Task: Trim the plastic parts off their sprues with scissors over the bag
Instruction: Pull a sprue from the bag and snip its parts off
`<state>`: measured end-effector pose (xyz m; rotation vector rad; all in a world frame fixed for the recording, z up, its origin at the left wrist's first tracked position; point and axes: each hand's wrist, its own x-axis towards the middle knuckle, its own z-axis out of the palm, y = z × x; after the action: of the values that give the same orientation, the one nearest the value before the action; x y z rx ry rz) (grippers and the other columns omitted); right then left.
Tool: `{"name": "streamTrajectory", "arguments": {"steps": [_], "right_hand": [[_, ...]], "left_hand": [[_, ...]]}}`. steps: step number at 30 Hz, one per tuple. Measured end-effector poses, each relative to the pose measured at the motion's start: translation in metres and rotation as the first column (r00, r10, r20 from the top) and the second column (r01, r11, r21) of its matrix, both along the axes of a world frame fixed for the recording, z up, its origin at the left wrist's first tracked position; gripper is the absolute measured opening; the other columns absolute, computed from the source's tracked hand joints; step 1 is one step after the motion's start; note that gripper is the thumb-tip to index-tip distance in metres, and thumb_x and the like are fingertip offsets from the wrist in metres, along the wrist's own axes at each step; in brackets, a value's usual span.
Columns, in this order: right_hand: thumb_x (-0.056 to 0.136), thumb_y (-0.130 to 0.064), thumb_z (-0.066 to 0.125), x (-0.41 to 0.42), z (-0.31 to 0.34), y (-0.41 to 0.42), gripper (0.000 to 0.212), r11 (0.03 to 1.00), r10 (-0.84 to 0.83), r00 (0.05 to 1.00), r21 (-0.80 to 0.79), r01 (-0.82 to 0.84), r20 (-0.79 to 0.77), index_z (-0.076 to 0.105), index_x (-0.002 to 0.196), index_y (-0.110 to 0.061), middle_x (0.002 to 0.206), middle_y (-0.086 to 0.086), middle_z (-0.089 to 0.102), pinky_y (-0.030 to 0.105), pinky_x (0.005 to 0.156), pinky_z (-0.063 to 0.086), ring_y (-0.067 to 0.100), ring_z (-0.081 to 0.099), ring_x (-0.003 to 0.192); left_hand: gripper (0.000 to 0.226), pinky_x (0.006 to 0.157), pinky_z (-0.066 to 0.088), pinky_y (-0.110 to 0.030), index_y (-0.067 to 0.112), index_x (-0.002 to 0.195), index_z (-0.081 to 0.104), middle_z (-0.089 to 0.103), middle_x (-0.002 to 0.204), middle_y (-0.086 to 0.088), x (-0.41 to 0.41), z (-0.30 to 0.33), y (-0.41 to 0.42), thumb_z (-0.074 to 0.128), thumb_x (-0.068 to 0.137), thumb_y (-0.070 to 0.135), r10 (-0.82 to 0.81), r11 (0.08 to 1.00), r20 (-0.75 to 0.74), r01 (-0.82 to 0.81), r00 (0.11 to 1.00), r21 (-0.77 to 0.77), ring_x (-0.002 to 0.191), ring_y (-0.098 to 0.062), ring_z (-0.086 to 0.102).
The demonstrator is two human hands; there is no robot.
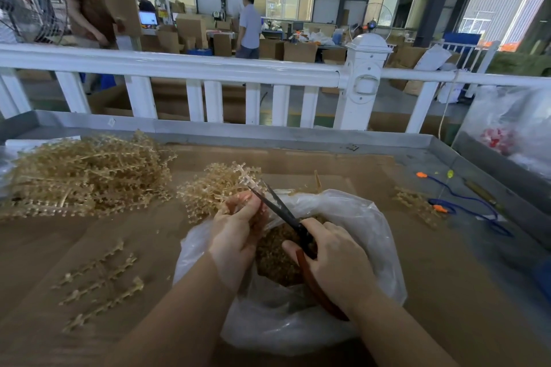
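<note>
Two hands work close together over the open mouth of the clear bag (pixel 343 211). The left hand (pixel 238 229) pinches a pale, translucent sprue (pixel 246 177) between thumb and fingers, its branched top sticking up just above the fingertips. The right hand (pixel 331 259) is wrapped round the reddish-brown handles of the scissors (pixel 283 213), whose dark blades stand slightly parted, the tips right at the sprue just above the left fingers.

The sprue looks light and thin, stiff enough to stand up unsupported yet probably springy, so it likely twists under the blades unless it is held close to the cut. The best hold seems to be on the central stem, just below the blades, with the fingers kept clear of the edges. The small parts (pixel 277 256) heaped in the bag below both hands are tiny and light; cut pieces may flick away, so cutting low over the opening should catch them. The bag is soft and thin, and easily snagged by the blade tips.

Beyond the left hand lies a smaller tangle of sprues (pixel 208 191), and further to its left a large pile (pixel 89 170). Nearer, left of the left forearm, bare stems (pixel 101 280) lie on the desk (pixel 447 292).
</note>
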<state>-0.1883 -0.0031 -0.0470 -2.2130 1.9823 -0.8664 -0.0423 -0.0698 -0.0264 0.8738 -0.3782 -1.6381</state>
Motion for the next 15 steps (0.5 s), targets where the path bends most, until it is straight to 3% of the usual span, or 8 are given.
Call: {"name": "streamTrajectory", "arguments": {"steps": [2, 3, 6, 11, 15], "right_hand": [[0.087, -0.061, 0.043, 0.0, 0.001, -0.001, 0.038, 1.0, 0.01, 1.0, 0.006, -0.01, 0.006, 0.056, 0.11, -0.033, 0.094, -0.012, 0.057, 0.02, 0.076, 0.039, 0.007, 0.05, 0.089], [0.088, -0.06, 0.044, 0.0, 0.001, -0.001, 0.037, 1.0, 0.015, 1.0, 0.006, -0.015, 0.006, 0.056, 0.109, -0.033, 0.092, -0.013, 0.056, 0.019, 0.075, 0.039, 0.006, 0.05, 0.088], [0.089, -0.059, 0.044, 0.001, 0.0, 0.0, 0.034, 1.0, 0.026, 1.0, 0.003, -0.026, 0.008, 0.056, 0.105, -0.032, 0.091, -0.013, 0.057, 0.02, 0.077, 0.043, 0.006, 0.053, 0.087], [0.087, -0.062, 0.041, 0.004, -0.003, 0.002, 0.037, 0.999, 0.03, 0.999, 0.029, -0.029, -0.025, 0.054, 0.104, -0.032, 0.091, -0.011, 0.058, 0.024, 0.078, 0.047, 0.009, 0.054, 0.089], [0.088, -0.061, 0.042, 0.006, -0.005, 0.005, 0.035, 0.999, 0.027, 0.999, 0.033, -0.027, -0.021, 0.053, 0.103, -0.032, 0.09, -0.011, 0.058, 0.023, 0.076, 0.046, 0.008, 0.053, 0.088]], "left_hand": [[0.032, 0.091, 0.053, -0.042, 0.0, 0.115, 0.054, 0.062, 0.112, -0.023, 0.0, -0.001, 0.001, 0.062, 0.084, -0.003, -0.01, 1.0, -0.018, 0.01, 1.0, -0.002, 0.087, -0.027, 0.064], [0.038, 0.094, 0.051, -0.045, -0.002, 0.121, 0.053, 0.06, 0.118, -0.025, 0.0, -0.002, 0.001, 0.062, 0.084, -0.003, -0.014, 1.0, -0.019, 0.014, 1.0, 0.0, 0.093, -0.029, 0.063], [0.042, 0.082, 0.056, -0.035, -0.005, 0.126, 0.052, 0.061, 0.114, -0.022, 0.0, -0.005, 0.003, 0.061, 0.085, -0.003, -0.025, 1.0, -0.015, 0.025, 1.0, 0.018, 0.084, -0.023, 0.064], [0.01, 0.048, 0.056, -0.026, 0.003, 0.094, 0.059, 0.072, 0.071, -0.011, 0.004, -0.013, 0.007, 0.06, 0.086, -0.003, -0.029, 0.999, 0.047, 0.027, 0.998, 0.039, 0.058, -0.017, 0.07], [0.007, 0.045, 0.052, -0.02, -0.001, 0.092, 0.061, 0.071, 0.065, -0.009, 0.005, -0.016, 0.01, 0.061, 0.085, -0.002, -0.043, 0.999, 0.038, 0.042, 0.998, 0.032, 0.054, -0.013, 0.069]]}}
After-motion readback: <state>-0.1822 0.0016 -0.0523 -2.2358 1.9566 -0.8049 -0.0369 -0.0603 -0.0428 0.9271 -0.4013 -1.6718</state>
